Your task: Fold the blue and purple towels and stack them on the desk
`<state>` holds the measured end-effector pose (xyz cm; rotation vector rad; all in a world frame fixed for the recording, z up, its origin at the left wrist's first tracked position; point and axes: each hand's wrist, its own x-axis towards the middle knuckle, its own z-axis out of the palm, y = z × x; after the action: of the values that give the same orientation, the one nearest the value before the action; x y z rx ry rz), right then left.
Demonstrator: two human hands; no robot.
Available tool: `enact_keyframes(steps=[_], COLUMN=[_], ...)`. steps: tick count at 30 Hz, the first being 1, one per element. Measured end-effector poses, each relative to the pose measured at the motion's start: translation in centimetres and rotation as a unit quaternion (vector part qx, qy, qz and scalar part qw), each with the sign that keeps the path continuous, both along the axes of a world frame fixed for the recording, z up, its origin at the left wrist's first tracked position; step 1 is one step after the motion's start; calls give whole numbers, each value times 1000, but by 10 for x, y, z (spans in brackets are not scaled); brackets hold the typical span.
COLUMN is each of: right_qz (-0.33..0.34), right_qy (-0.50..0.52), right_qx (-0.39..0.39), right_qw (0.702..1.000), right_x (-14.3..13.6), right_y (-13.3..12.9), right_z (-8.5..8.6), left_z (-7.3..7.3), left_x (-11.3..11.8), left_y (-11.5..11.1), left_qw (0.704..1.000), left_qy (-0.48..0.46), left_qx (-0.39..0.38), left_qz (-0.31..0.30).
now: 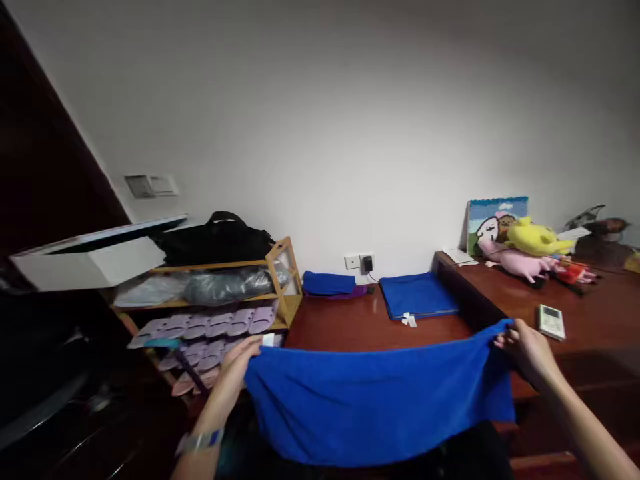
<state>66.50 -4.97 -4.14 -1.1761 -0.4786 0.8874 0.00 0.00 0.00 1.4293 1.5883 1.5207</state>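
Observation:
A blue cloth point(380, 400) hangs stretched between my two hands, in front of the reddish-brown table point(340, 327). My left hand point(243, 357) grips its upper left corner, beside a small white tag. Its upper right corner is pinched in my right hand point(517, 340). Flat on the table near the wall lies a folded blue cloth point(417, 295) with white tags at its front edge. Another folded blue cloth point(329, 283) rests on something purple at the back left of the table.
To the left stands a wooden rack point(287, 307) with lilac slippers point(220, 325), a black bag point(215, 241) and a white box point(100, 263). On the raised right surface are plush toys point(535, 240), a picture point(493, 217) and a white remote point(551, 321). A plug point(367, 264) sits in the wall.

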Motion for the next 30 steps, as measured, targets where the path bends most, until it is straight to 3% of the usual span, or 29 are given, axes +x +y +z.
enact_keyframes(steps=[4,7,9,11,14,17,20,23,26,30], right_qz=[4,7,8,15,22,46,98,140,147,145], right_qy=[12,-2,-13,-20,-25,-39,-67,-98,-122,-200], right_qx=[34,71,94,112,98,17,-93,-171,-194,-212], right_qw=[999,997,995,993,995,998,989,970,962,946], right_x=[-9,-5,2,11,24,25,12,-5,-12,5], right_y=[33,43,40,30,8,-13,-29,-39,-42,-42], right_z=[42,69,77,70,25,-49,-122,-169,-191,-205], left_z=[39,61,67,59,18,-50,-121,-175,-203,-216], left_x=[30,35,29,16,-7,-22,-23,-18,-19,-32], left_y=[32,44,42,32,11,-6,-19,-31,-37,-42], left_qw=[997,994,988,981,980,983,976,963,950,930], left_qy=[52,53,59,84,140,170,210,258,304,364], left_qx=[41,86,132,158,121,72,56,35,33,34], left_qz=[32,47,56,76,77,6,-29,-66,-63,-34])
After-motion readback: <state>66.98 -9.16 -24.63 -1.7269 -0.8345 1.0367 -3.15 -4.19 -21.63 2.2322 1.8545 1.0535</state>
